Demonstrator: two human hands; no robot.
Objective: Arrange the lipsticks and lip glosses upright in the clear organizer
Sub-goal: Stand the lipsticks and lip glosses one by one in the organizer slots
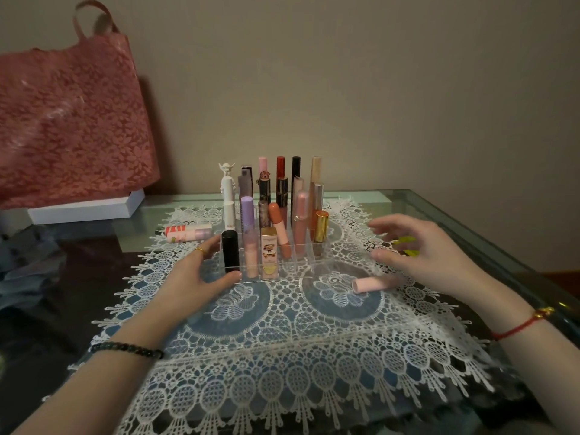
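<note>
The clear organizer (309,257) stands on a white lace mat and holds several lipsticks and lip glosses upright, among them a black tube (230,251) at its front left and a gold-capped one (321,226) at the right. My left hand (196,276) rests against the organizer's front left corner, thumb along the front wall. My right hand (423,249) hovers to the right of the organizer with relaxed, spread fingers and holds nothing. A pale pink tube (375,284) lies flat on the mat below that hand. Two more tubes (188,232) lie flat left of the organizer.
The lace mat (282,356) covers a glass table (470,221) set against a wall. A red floral bag (69,120) leans on a white box (88,208) at the back left. Blue-grey cloth (22,262) lies at the left edge. Something yellow (406,246) shows behind my right hand.
</note>
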